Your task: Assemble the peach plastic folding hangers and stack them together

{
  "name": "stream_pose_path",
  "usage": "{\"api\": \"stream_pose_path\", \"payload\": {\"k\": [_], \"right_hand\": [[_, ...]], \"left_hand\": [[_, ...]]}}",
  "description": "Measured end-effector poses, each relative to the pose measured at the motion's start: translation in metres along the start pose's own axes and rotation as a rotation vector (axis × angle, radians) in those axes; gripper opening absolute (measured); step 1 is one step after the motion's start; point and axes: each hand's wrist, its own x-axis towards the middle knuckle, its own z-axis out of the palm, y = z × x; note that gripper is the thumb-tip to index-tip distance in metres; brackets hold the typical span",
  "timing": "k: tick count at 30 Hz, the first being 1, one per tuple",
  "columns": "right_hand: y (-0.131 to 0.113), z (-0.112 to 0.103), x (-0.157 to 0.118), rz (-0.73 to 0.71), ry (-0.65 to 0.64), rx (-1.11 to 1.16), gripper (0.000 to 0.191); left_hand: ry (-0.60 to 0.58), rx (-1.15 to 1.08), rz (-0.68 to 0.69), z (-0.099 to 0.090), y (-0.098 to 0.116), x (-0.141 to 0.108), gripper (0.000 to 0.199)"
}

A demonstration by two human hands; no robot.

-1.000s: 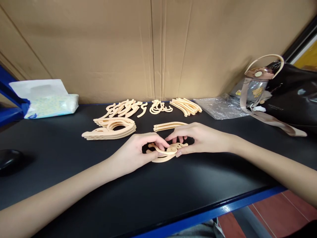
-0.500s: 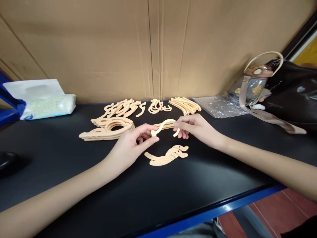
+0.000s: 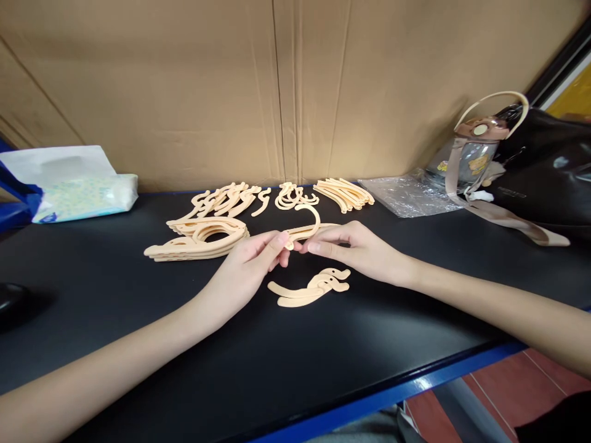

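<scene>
A cream-coloured plastic hanger hook [image 3: 316, 219] is held up over the black table, its curved end pointing upward. My left hand [image 3: 258, 255] pinches it at the small knobbed base between thumb and fingers. My right hand [image 3: 353, 249] is closed at the same base, its fingertips meeting those of the left; they partly hide the contact. Just behind the hands lies a flat cream bar piece [image 3: 330, 227], partly covered. In front of them, two curved hanger arm pieces [image 3: 307, 292] with small holes lie overlapping on the table.
Stacked hanger bodies [image 3: 198, 246] lie left of my hands. Further back are curved arms [image 3: 226, 200], a heap of hooks [image 3: 293, 195] and a pile of straight bars [image 3: 344, 194]. A tissue pack [image 3: 87, 197], plastic bag [image 3: 401, 194], bottle [image 3: 478, 154] and black bag [image 3: 545, 178] flank them.
The hook has turned from lying sideways between both hands to curving upward. My right hand has let go of its curved end and moved left to the base by my left hand.
</scene>
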Motion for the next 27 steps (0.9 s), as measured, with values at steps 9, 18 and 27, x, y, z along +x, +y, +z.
{"api": "stream_pose_path", "payload": {"k": [9, 18, 27], "right_hand": [[0.0, 0.006, 0.004, 0.228, 0.112, 0.342, 0.025], [0.019, -0.031, 0.008, -0.015, 0.296, -0.061, 0.028], [0.036, -0.043, 0.01, 0.067, 0.291, -0.359, 0.027]], "left_hand": [[-0.071, 0.138, 0.124, 0.007, 0.003, -0.003, 0.04], [0.031, 0.967, 0.725, -0.011, -0.01, 0.0, 0.039], [0.023, 1.038, 0.633, -0.012, -0.016, -0.001, 0.028]]}}
